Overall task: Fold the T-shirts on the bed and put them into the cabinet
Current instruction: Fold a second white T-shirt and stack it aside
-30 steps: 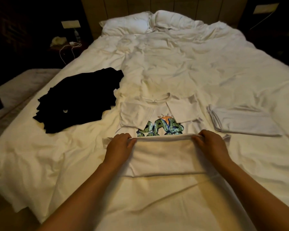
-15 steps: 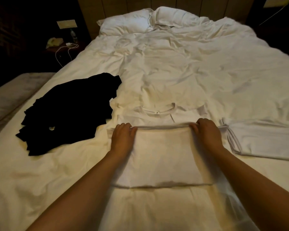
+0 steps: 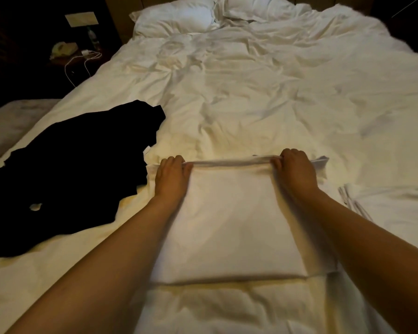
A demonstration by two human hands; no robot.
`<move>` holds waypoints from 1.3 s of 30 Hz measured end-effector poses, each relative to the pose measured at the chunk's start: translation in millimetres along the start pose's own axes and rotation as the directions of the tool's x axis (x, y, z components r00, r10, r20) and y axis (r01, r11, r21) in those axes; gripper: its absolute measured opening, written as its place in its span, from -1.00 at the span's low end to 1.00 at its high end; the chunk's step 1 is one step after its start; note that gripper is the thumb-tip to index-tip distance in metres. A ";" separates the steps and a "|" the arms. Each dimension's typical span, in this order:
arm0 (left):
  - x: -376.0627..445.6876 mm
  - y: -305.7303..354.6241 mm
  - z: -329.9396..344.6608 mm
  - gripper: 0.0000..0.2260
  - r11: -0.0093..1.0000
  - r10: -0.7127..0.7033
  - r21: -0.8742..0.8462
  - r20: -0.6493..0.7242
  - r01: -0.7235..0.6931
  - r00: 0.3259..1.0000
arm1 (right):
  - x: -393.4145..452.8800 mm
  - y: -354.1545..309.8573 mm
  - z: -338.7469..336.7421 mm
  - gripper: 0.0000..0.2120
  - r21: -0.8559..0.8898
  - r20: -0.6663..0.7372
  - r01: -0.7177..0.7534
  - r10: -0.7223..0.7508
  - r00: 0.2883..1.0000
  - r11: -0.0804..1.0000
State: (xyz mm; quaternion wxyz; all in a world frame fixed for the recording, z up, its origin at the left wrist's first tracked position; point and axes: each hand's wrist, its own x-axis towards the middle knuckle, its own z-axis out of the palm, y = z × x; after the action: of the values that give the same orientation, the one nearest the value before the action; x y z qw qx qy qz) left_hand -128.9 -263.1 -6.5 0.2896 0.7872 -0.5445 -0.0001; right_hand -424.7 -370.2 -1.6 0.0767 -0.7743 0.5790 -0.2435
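Observation:
A white T-shirt [image 3: 234, 220] lies on the bed [image 3: 251, 104] in front of me, folded in half into a rectangle, its print hidden inside. My left hand [image 3: 171, 179] grips the far left corner of its top layer. My right hand [image 3: 295, 171] grips the far right corner, and the hem stretches between them. To the left lies a black T-shirt [image 3: 65, 172], spread out and rumpled. A folded white T-shirt [image 3: 393, 206] rests at the right edge of the view.
Two white pillows [image 3: 179, 18] sit at the head of the bed. A dark nightstand [image 3: 75, 56] with a white cable and small items stands at the far left. A grey bench or mattress edge [image 3: 15, 121] runs along the left side.
Both hands carried the shirt's lower hem away from me over the printed front up to the collar, so the print and collar are now covered. The view tilted downward.

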 end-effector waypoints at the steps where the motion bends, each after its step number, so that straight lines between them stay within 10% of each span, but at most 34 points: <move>1: 3.1 -0.5 2.4 -0.80 1.000 -0.007 -0.004 0.012 0.007 1.000 | 3.7 0.1 3.4 -0.78 -0.008 0.006 -0.011 0.011 1.000 1.000; 18: -67.0 3.2 -8.0 -0.53 0.999 -0.049 0.019 0.149 0.047 0.988 | -76.9 -37.5 22.5 -0.60 0.242 -0.017 0.040 -0.037 0.999 0.970; 27: -178.3 -22.8 -59.9 -0.58 0.975 -0.213 -0.040 0.146 0.221 0.966 | -182.4 -89.8 16.1 -0.61 0.201 0.123 0.319 -0.347 0.930 0.926; 34: -257.1 -14.4 -69.9 -0.52 0.967 0.167 0.174 0.119 -0.186 0.979 | -242.6 -63.2 -5.4 -0.45 0.030 0.072 0.418 -0.419 0.905 0.908; 39: -265.8 15.0 -62.7 -0.54 0.957 0.234 0.149 0.120 -0.250 0.965 | -250.7 -35.3 -29.0 -0.76 -0.109 -0.083 0.296 -0.305 0.949 0.949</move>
State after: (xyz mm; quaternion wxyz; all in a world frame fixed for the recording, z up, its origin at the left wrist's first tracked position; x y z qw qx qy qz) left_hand -230.2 -10.3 -31.2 0.1940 0.7346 -0.6490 0.0399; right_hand -460.7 -120.1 -34.5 -0.0270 -0.8433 0.4684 -0.2622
